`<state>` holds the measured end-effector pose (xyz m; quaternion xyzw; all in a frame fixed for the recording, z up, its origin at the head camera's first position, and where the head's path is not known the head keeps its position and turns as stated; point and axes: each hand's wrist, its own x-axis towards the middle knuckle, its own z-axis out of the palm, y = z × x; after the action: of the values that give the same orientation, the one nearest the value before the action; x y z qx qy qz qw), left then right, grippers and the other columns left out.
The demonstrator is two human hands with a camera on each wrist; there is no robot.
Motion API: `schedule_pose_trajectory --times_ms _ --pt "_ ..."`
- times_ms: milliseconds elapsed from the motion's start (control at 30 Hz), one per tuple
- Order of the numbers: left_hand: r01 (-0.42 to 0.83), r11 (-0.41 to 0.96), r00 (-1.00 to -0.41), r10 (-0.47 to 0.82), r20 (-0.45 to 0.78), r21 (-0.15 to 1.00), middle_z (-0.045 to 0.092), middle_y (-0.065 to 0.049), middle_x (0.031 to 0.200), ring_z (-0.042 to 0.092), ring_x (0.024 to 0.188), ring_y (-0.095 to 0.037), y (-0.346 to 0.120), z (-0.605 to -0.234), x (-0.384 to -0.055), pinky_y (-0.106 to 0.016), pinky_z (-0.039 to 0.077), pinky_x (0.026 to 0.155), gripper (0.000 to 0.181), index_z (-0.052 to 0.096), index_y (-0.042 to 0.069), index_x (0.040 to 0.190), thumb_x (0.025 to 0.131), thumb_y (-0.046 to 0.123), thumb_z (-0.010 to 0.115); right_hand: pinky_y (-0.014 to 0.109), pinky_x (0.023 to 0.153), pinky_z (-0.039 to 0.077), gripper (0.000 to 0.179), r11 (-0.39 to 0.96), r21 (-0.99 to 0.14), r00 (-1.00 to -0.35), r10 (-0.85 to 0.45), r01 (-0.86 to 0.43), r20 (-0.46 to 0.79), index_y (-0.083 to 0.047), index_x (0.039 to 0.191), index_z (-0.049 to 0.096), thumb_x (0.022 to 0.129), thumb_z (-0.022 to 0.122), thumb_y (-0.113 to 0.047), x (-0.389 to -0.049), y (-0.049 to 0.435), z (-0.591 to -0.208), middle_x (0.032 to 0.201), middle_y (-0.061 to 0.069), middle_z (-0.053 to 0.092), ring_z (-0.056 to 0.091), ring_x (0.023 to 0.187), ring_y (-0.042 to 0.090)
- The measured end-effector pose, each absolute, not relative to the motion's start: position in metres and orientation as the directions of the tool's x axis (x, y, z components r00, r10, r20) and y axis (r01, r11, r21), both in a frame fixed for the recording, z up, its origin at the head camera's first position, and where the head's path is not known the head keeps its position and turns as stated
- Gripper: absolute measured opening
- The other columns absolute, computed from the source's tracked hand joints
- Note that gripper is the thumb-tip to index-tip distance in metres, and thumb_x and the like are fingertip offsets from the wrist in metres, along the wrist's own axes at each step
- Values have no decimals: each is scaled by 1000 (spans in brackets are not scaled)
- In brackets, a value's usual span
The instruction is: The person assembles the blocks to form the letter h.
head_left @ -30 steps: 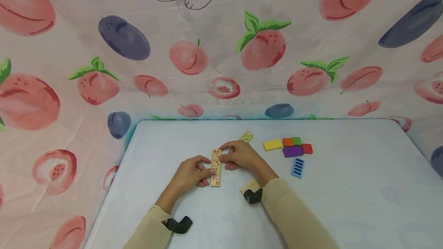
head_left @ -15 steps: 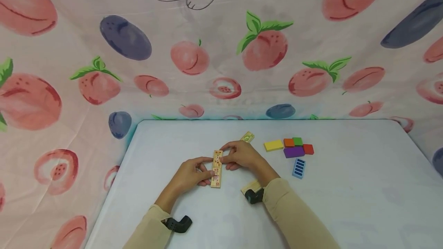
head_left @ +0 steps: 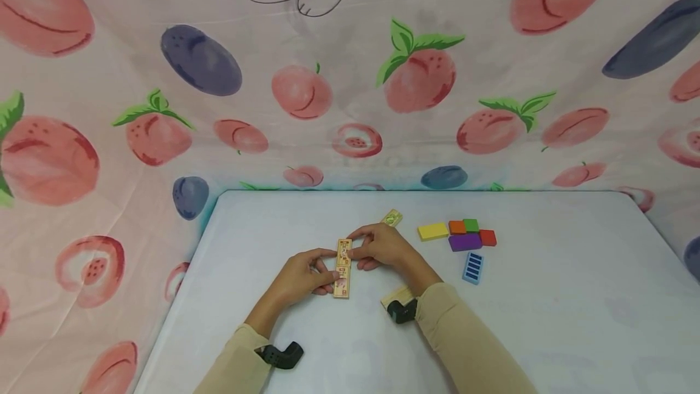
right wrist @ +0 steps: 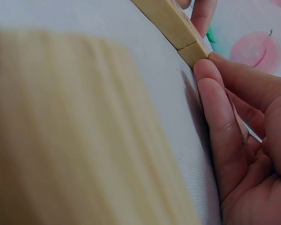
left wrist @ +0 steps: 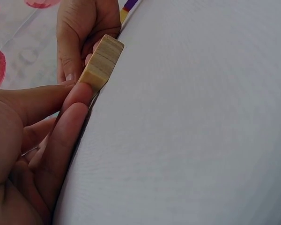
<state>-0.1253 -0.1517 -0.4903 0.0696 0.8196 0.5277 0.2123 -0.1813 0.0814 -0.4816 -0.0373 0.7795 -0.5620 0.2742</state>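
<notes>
Two printed wooden tiles lie end to end in a column on the white table, the far tile (head_left: pixel 344 251) meeting the near tile (head_left: pixel 341 284). My left hand (head_left: pixel 299 275) is at their left side, its thumb on the near tile and its index finger reaching the far one. My right hand (head_left: pixel 383 245) pinches the far tile from the right. In the left wrist view, the left fingertips hold the end of a thick wooden tile (left wrist: pixel 103 61). In the right wrist view, right fingertips meet the tile row (right wrist: pixel 173 28) close to its seam.
A printed tile (head_left: pixel 391 217) lies behind my right hand. Beside my right wrist stands a plain wooden piece (head_left: pixel 396 297), blurred and large in the right wrist view. Farther right are yellow (head_left: pixel 432 231), purple (head_left: pixel 465 242), orange, green and red blocks and a blue striped tile (head_left: pixel 473 267).
Both hands stay nearly in place around the tile pair. My left index finger has straightened slightly towards the far tile; the whole view has shifted a little.
</notes>
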Motion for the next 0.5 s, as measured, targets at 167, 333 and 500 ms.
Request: schedule_pose_trajectory --times_ms 167,333,500 --pt "-102 436 -903 336 -267 894 68 -6 83 72 66 -15 -151 -491 -125 -28 60 61 51 62 10 137 91 21 79 30 58 61 39 379 -893 -850 -361 241 -383 -15 123 74 85 84 -17 -181 82 -482 78 10 67 72 60 15" --pt "-99 441 -905 333 -266 892 68 -6 83 72 66 -15 -151 -493 -126 -28 60 61 51 62 10 137 90 23 79 30 57 60 39 396 -891 -855 -359 224 -374 -16 123 74 86 84 -19 -181 81 -482 76 10 67 72 59 14" --pt "-107 447 -906 323 -272 888 68 -6 83 72 67 -15 -151 -493 -126 -28 61 62 51 62 10 137 90 22 79 29 57 60 39 408 -887 -856 -357 216 -373 -17 123 74 86 84 -20 -181 81 -482 76 10 67 71 58 14"
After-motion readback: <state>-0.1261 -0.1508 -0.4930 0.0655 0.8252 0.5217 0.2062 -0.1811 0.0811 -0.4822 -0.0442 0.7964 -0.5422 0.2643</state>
